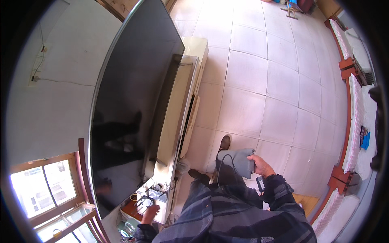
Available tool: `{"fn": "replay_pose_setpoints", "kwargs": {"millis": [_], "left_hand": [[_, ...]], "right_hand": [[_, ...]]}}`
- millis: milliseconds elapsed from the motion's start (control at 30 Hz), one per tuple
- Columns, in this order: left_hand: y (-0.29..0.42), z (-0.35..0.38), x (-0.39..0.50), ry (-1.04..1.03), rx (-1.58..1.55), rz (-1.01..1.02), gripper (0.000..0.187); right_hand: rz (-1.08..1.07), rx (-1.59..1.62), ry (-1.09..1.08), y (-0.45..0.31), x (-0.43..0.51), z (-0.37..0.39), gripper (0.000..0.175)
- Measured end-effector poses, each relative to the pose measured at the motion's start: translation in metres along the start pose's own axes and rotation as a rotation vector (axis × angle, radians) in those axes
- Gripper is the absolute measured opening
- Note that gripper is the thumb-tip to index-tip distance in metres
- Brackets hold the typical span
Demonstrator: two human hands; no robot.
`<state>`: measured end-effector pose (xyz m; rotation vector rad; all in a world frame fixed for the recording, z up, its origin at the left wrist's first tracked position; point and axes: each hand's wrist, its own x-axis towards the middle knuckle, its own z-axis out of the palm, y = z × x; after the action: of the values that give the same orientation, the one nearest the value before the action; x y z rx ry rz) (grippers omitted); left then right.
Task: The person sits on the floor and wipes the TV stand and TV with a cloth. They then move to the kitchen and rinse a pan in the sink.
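My right hand (262, 165) grips the edge of a folded grey cloth (238, 161) in front of my legs. A dark cable (219, 170) hangs in a loop across the cloth. My left hand (151, 213) is over the near end of the cream TV cabinet (188, 73), beside a black router with antennas (146, 201) and tangled cables; whether its fingers touch anything cannot be told. A large flat television (136, 79) stands on the cabinet, its dark screen reflecting shapes.
A tiled floor (246, 73) spreads ahead of my feet. Red-framed seats with pale cushions (352, 121) line the right side. A wooden-framed window (45, 185) is at the lower left, and a small folding stool (290, 10) stands far off.
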<state>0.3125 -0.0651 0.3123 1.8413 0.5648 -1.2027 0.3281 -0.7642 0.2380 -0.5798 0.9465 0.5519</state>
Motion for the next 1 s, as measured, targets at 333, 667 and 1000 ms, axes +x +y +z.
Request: {"fn": "replay_pose_setpoints", "kwargs": {"millis": [333,667,1000], "left_hand": [[0.286,0.052,0.017,0.615,0.554,0.494,0.021],[0.588,0.120,-0.011,1.082,0.659,1.157,0.015],[0.752,0.091,0.061,1.431,0.566,1.158,0.017]], "right_hand": [[-0.480,0.320,-0.017,-0.104,-0.058,-0.042,0.048],[-0.744,0.331,-0.038,-0.203,-0.105,-0.043,0.054],[-0.833,0.273,0.040,-0.389,-0.091,-0.031,0.053]]}}
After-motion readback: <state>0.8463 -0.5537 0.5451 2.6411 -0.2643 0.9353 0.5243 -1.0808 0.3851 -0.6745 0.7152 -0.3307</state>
